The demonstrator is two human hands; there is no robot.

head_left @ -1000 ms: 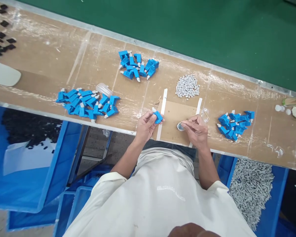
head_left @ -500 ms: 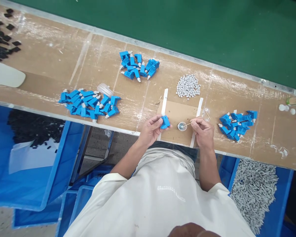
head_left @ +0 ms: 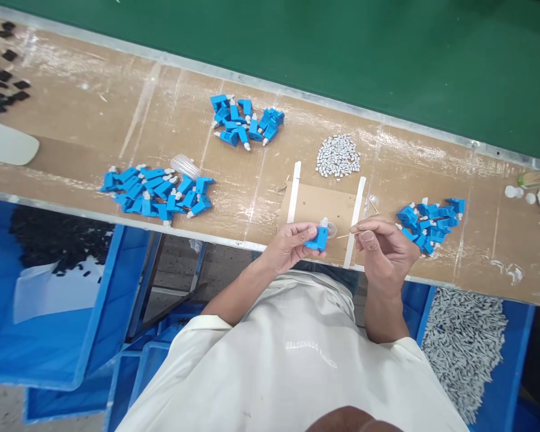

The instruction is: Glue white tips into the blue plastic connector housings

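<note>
Between the thumb and fingers of my left hand is a blue plastic part with a whitish tip pointing away from me. My right hand pinches a thin wooden toothpick, its end a little to the right of the blue part and apart from it. Just behind the blue part stands a small clear cup, partly hidden by it. Under both lies a cardboard sheet with white strips along its sides.
Piles of blue parts lie at left, far middle and right. Small grey pieces are heaped behind the cardboard. A clear plastic cup touches the left pile. Blue bins stand below the table edge.
My left hand has brought the blue part right, in front of the small cup. My right hand has lifted the toothpick out of the cup and turned, moving slightly right and nearer my body.
</note>
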